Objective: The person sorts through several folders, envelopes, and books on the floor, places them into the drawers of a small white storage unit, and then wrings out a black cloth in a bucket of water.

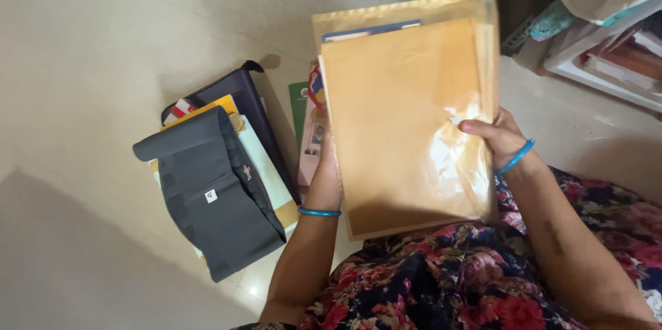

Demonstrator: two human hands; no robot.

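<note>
Hands both clamp our brown envelope in its clear sleeve (403, 123), left hand (327, 178) under its edge, right hand (496, 138) pinching the opposite side, tilted flat for viewing, grey folder (214, 199) lying left of them on the floor (83, 61).

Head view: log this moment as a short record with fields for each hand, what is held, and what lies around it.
held thing: brown envelope in clear plastic sleeve, upright, a blue-edged sheet showing at its top
left hand: grips the sleeve's left edge, mostly hidden behind it
right hand: grips the right edge, thumb on the front
wrists: blue bangle on each
floor, left: grey folded cloth band lying on a stack of folders
far right: shelf with books
</note>
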